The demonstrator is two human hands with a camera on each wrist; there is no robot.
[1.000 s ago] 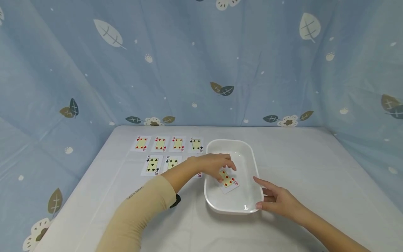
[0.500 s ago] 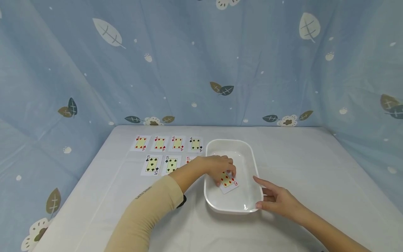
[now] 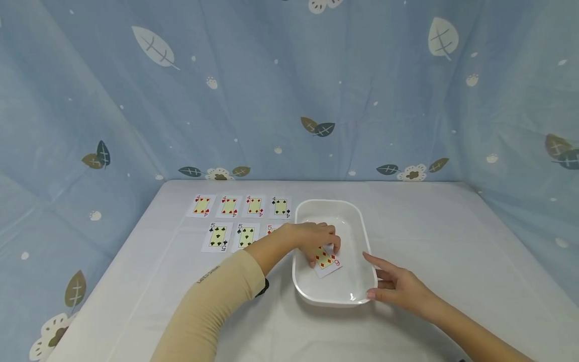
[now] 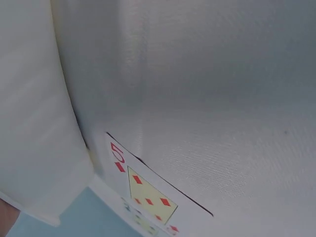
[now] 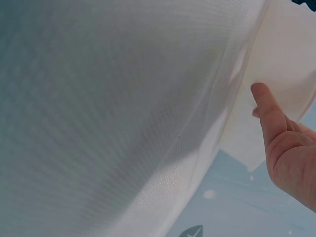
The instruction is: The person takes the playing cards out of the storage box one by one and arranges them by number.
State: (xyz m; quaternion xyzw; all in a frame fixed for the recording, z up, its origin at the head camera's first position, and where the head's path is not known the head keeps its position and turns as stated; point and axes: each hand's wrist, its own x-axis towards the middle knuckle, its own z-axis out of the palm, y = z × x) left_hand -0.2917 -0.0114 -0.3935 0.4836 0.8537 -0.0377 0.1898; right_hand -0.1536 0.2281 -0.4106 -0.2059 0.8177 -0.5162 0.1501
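Note:
A white rectangular basin (image 3: pixel 347 296) stands right of the table's middle. In it lies a playing card (image 3: pixel 326 269) with red diamonds, tilted, its far part hidden under my left hand (image 3: pixel 316 239). That hand reaches over the left rim with bent fingers, pinching the card between thumb and fingertips. Only a bit of its skin enters the left wrist view's lower left corner. My right hand (image 3: pixel 400 289) holds the basin's right side, thumb and forefinger at the rim, the other fingers against the outer wall. In the right wrist view, fingers of the right hand (image 5: pixel 284 143) meet the basin (image 5: pixel 284 49).
Left of the basin, face-up cards lie in two rows: several fours behind, including the four of clubs or spades (image 3: pixel 281 207), and fives in front, including a black five (image 3: pixel 217 236). The five of diamonds (image 4: pixel 148 180) is partly hidden by my left arm. A leaf-patterned blue curtain (image 3: pixel 253 100) hangs behind.
My left hand has come down onto the diamonds card, its fingers bending in around it. The card, the basin and my right hand stay where they were.

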